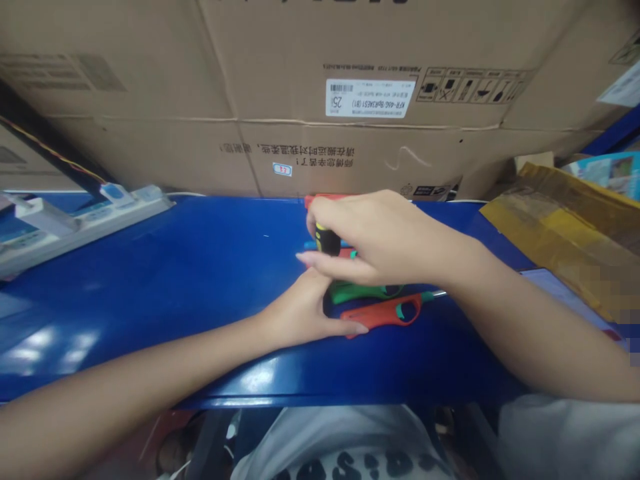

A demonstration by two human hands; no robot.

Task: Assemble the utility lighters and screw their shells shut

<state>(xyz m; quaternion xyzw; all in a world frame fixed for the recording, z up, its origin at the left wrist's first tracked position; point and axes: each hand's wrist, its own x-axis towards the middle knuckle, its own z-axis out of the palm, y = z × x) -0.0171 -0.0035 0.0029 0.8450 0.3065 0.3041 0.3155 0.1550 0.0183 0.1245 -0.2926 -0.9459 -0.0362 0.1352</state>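
Over a blue metal shelf top (175, 267), my right hand (375, 237) grips a black-and-yellow handle (327, 240), and its fingers hide most of that piece. Under and beyond this hand lie red and teal plastic parts (320, 199), partly covered. My left hand (300, 313) rests on the shelf with its fingers apart, and a fingertip reaches a red-orange utility lighter (385, 313) with a teal trim and a metal tube. A green plastic tool handle (357, 291) lies just behind that lighter, touching neither hand clearly.
Large cardboard cartons (320, 87) stand along the back of the shelf. A white power strip (85, 227) lies at the left, with cables behind it. Yellow-brown packaging (565, 220) lies at the right, and a white-printed garment (345, 447) shows below the shelf's front edge.
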